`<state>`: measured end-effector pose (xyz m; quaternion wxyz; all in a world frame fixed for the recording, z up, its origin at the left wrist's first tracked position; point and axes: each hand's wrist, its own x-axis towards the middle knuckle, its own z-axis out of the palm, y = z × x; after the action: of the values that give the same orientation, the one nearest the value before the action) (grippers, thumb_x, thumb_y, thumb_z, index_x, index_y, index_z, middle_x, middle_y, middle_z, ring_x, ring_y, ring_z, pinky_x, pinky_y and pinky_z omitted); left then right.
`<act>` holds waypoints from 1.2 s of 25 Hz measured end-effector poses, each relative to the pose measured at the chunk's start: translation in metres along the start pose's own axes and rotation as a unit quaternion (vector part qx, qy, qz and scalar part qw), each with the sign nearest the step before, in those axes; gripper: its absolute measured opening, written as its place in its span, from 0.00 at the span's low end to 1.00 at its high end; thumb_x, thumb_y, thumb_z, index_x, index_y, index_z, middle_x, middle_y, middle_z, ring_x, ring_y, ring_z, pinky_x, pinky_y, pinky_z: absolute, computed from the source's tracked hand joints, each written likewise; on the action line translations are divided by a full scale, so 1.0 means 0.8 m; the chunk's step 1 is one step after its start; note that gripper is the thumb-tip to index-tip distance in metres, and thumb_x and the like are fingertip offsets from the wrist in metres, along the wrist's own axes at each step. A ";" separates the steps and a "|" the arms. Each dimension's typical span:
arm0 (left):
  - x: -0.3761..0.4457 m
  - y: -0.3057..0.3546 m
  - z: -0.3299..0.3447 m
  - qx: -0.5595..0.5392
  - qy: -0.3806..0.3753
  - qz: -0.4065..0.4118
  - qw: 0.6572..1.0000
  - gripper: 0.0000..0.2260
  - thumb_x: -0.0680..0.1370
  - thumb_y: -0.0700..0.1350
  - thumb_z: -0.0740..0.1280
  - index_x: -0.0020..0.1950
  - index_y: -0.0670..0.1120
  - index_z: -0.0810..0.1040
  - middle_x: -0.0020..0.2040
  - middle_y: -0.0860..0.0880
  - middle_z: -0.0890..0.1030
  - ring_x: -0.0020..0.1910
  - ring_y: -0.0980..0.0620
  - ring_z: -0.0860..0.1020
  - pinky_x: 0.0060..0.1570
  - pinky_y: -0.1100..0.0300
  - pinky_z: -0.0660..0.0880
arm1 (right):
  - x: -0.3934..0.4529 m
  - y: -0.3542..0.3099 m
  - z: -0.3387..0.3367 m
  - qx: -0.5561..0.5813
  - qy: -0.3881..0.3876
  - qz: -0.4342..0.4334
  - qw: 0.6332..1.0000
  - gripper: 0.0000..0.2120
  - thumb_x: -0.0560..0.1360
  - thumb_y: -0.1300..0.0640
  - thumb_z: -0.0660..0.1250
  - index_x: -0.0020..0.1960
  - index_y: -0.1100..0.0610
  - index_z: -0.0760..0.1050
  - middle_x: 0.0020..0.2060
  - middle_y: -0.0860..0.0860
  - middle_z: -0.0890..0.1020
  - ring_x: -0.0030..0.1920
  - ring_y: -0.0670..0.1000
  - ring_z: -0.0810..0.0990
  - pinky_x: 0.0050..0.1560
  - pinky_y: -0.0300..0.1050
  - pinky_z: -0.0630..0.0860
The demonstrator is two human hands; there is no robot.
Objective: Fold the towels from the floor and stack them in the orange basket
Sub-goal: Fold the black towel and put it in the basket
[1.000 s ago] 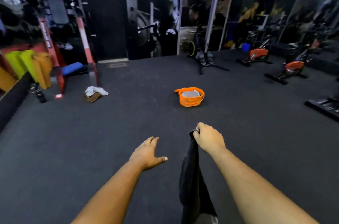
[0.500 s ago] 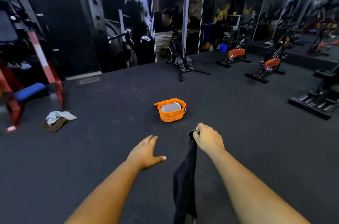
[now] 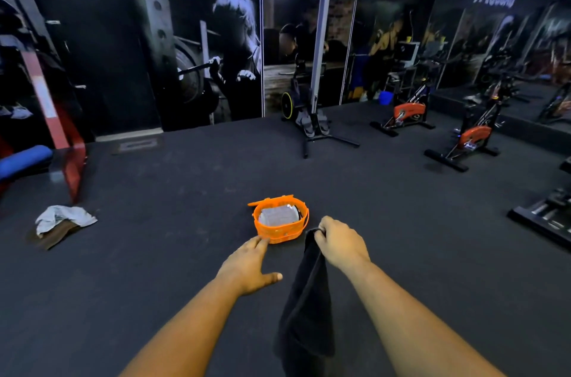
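Note:
My right hand [image 3: 340,245] grips the top edge of a black towel [image 3: 307,308], which hangs straight down in front of me. Beside it, my left hand [image 3: 248,267] is stretched forward with straight fingers and holds nothing. Just beyond both hands, the orange basket [image 3: 279,230] stands on the dark floor with a folded grey towel [image 3: 276,216] inside. Far to the left, a crumpled white towel [image 3: 63,217] lies on top of a brown towel [image 3: 54,234] on the floor.
A red weight rack [image 3: 46,117] with a blue pad stands at the left. A cable machine post [image 3: 318,74] rises at the back centre. Orange exercise bikes [image 3: 472,135] line the right side, and dark black equipment [image 3: 547,216] sits at the far right.
I have moved closer to the orange basket, which now sits right beyond my hands. The view has swung left to right; the white and brown towels drifted further left.

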<state>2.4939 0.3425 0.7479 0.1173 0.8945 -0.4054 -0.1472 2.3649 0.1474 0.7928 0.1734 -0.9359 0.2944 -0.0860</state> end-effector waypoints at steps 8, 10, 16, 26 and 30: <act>0.277 0.000 -0.067 -0.081 -0.017 0.072 0.994 0.38 0.78 0.62 0.69 0.83 0.54 0.55 0.80 0.50 0.65 0.76 0.46 0.68 0.70 0.52 0.71 | 0.242 0.026 0.010 -0.003 -0.032 0.003 0.999 0.07 0.81 0.47 0.61 0.47 0.48 0.73 0.42 0.47 0.81 0.44 0.54 0.80 0.41 0.50 0.75; 0.333 0.012 -0.085 -0.111 -0.029 0.099 0.988 0.37 0.78 0.60 0.71 0.82 0.54 0.59 0.79 0.51 0.68 0.76 0.47 0.69 0.72 0.51 0.70 | 0.296 0.031 0.009 -0.008 -0.036 -0.013 0.999 0.06 0.80 0.47 0.62 0.49 0.48 0.76 0.44 0.47 0.83 0.46 0.53 0.81 0.45 0.50 0.78; 0.479 0.032 -0.093 -0.150 0.039 0.090 0.984 0.14 0.80 0.57 0.66 0.65 0.59 0.79 0.57 0.57 0.84 0.56 0.57 0.81 0.56 0.49 0.79 | 0.436 0.069 0.018 0.029 -0.019 -0.090 0.995 0.05 0.81 0.48 0.65 0.53 0.46 0.78 0.46 0.46 0.83 0.47 0.50 0.81 0.40 0.46 0.72; 0.630 0.039 -0.104 -0.369 0.157 -0.014 0.916 0.08 0.83 0.48 0.63 0.50 0.47 0.80 0.46 0.50 0.83 0.45 0.56 0.79 0.52 0.51 0.76 | 0.624 0.157 0.081 0.238 -0.064 -0.209 0.946 0.15 0.79 0.41 0.61 0.45 0.53 0.72 0.34 0.49 0.78 0.35 0.50 0.76 0.35 0.54 0.72; 0.651 0.013 -0.112 -0.409 0.198 -0.080 0.887 0.05 0.83 0.45 0.67 0.53 0.45 0.80 0.48 0.48 0.83 0.47 0.56 0.80 0.54 0.53 0.77 | 0.676 0.164 0.101 0.258 -0.094 -0.226 0.935 0.09 0.82 0.45 0.66 0.47 0.47 0.78 0.38 0.40 0.82 0.38 0.43 0.80 0.38 0.41 0.73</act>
<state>2.8456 -0.0517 0.7468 0.5384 0.8073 -0.2045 -0.1286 2.7564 -0.2454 0.7008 0.4117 -0.9046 0.0249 -0.1074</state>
